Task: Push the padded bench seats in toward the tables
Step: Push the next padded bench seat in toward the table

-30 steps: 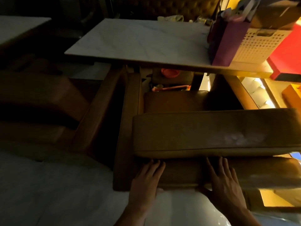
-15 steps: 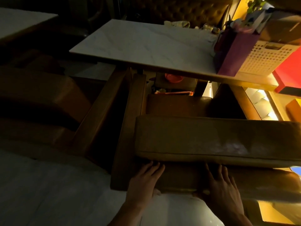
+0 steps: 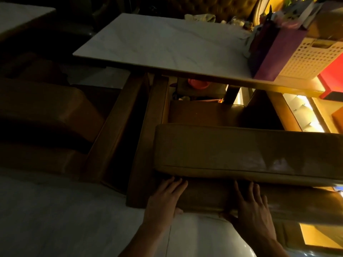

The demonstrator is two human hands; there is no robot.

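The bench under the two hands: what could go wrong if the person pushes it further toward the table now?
1. The fingers of the left hand and right hand reach under the thick back cushion; they might get pinched.
2. Things sit under the table, such as a red bowl; the bench may hit them.
3. A jolt to the table could shake the white basket near its edge.
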